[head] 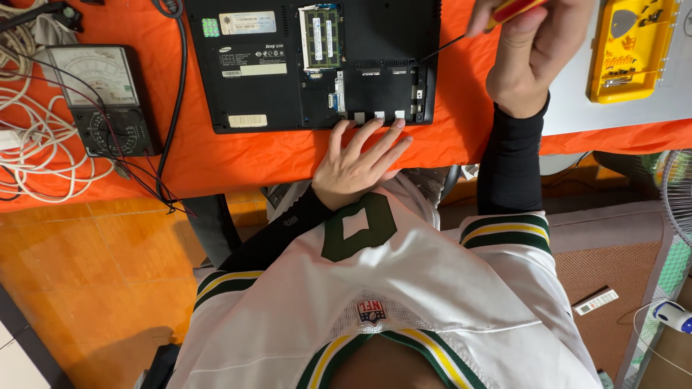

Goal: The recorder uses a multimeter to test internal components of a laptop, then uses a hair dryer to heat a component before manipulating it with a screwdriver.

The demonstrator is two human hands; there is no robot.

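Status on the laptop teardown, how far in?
Done: laptop lies bottom-up, access cover off, memory module exposed. In hand: right hand holds a red-yellow screwdriver, tip at the open bay's right edge; left hand lies flat on the near edge. Left: the rest of the bottom shell looks in place; the multimeter sits untouched.

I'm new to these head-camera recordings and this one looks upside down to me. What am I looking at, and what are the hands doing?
The camera sits on a person's head and looks down, so the white jersey fills the bottom and the table lies beyond it. No machine here, only two bare hands in black sleeves. The left hand rests flat at the edge of an opened black laptop, which lies underside up with its memory card exposed. The right hand grips a red-and-yellow screwdriver, tip at the laptop's corner. On the orange tablecloth also lie a dial multimeter, white cables and a yellow tool tray.
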